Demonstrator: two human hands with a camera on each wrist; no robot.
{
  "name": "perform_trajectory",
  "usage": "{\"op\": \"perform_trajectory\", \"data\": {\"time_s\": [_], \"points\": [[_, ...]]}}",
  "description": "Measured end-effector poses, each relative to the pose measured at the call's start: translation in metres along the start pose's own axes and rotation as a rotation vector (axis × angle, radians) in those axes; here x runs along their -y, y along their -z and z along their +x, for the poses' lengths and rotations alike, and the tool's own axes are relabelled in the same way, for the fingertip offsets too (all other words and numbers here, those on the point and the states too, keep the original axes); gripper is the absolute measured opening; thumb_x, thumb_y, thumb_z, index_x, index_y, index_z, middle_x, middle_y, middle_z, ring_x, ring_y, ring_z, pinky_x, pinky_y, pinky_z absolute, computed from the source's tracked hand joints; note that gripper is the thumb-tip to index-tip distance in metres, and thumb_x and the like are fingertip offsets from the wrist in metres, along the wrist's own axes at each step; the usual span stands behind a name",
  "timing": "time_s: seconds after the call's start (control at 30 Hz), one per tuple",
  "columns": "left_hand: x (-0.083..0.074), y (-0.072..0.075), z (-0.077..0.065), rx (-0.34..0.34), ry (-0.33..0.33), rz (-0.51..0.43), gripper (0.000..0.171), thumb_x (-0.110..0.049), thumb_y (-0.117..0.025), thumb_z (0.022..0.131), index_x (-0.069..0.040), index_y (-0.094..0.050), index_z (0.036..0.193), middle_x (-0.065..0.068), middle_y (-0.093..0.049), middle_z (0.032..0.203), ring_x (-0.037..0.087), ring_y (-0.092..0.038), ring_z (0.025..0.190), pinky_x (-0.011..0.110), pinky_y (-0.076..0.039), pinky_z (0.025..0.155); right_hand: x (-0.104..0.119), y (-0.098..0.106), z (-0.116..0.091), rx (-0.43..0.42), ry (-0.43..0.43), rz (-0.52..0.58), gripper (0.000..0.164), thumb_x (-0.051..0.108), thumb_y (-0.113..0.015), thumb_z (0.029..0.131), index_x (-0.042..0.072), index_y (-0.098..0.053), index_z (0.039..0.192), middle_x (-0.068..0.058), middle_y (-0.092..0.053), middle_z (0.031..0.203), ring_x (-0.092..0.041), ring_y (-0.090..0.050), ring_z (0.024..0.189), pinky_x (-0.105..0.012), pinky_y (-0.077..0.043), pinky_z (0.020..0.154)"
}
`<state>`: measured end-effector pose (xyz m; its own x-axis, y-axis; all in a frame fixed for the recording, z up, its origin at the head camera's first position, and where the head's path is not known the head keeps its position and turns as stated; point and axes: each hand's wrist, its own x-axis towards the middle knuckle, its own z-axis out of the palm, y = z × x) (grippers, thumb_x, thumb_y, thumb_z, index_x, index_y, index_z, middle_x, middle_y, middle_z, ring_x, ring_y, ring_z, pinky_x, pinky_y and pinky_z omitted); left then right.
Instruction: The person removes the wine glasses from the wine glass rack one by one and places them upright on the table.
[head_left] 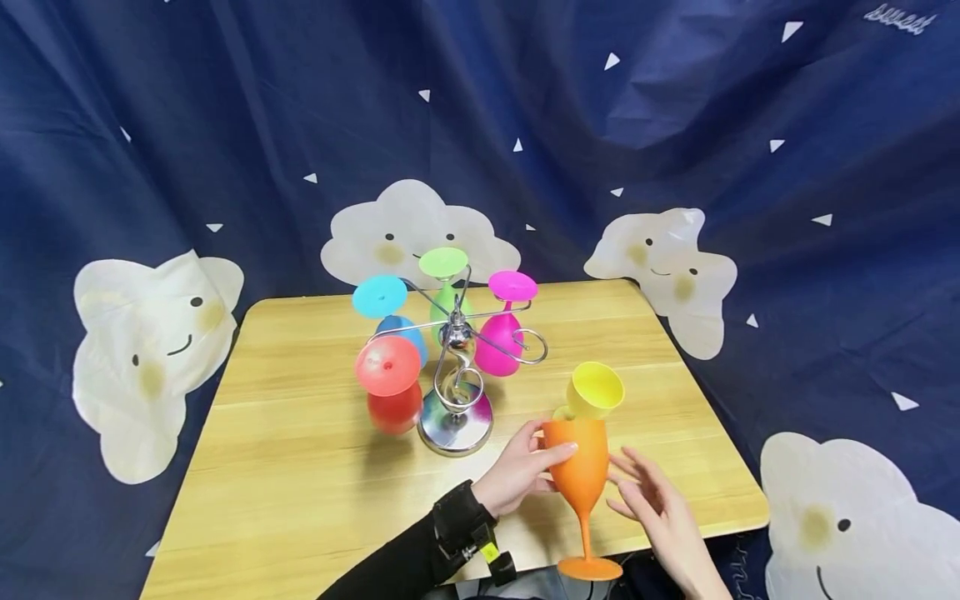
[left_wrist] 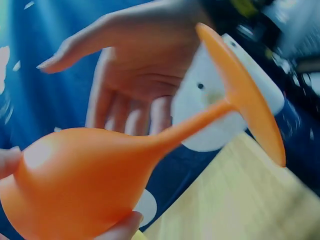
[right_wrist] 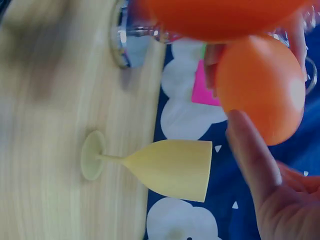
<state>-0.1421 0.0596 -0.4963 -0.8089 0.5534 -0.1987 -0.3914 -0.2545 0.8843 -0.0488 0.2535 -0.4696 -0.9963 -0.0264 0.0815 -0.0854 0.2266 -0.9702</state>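
My left hand [head_left: 517, 471] grips an orange plastic goblet [head_left: 581, 467] round its bowl, near the front edge of the table. The goblet is upright, its stem and round foot [head_left: 590, 569] hanging below the hand. Just right of the bowl is my right hand [head_left: 654, 510], with fingers loosely extended and holding nothing. The left wrist view shows that right hand [left_wrist: 145, 75] spread behind the goblet's stem [left_wrist: 195, 122]. Behind the orange bowl a yellow goblet [head_left: 596, 390] stands upright on the table; the right wrist view shows it whole [right_wrist: 172, 170].
A chrome rack [head_left: 456, 421] with curled arms stands mid-table. Upside down on it hang a red goblet [head_left: 393, 408], a blue goblet [head_left: 380, 297], a green goblet [head_left: 444, 263] and a pink goblet [head_left: 497, 346]. The wooden table [head_left: 300, 467] meets a dark blue cloth [head_left: 285, 100].
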Motion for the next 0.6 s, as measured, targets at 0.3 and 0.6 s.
{"op": "perform_trajectory", "data": {"time_s": [0.3,0.6], "points": [[0.003,-0.018,0.02,0.048,-0.23,0.397,0.072,-0.02,-0.082,0.078,-0.021,-0.038,0.135,-0.002,-0.051,0.121,0.014,-0.058,0.099,0.028,-0.052,0.081,-0.003,0.018,0.019,-0.012,-0.019,0.035,0.078,-0.007,-0.063,0.088,0.0,-0.017,0.15,-0.024,-0.026,0.145,0.005,-0.05,0.112,-0.02,-0.054,0.083],[0.025,-0.038,0.043,0.046,-0.277,0.588,0.08,-0.025,-0.086,0.073,-0.025,-0.04,0.138,-0.005,-0.046,0.13,0.009,-0.053,0.103,0.02,-0.05,0.079,-0.03,0.035,0.024,-0.044,-0.03,-0.08,0.086,-0.001,-0.078,0.077,0.001,-0.028,0.146,-0.021,-0.039,0.14,0.002,-0.051,0.114,-0.019,-0.053,0.084]]}}
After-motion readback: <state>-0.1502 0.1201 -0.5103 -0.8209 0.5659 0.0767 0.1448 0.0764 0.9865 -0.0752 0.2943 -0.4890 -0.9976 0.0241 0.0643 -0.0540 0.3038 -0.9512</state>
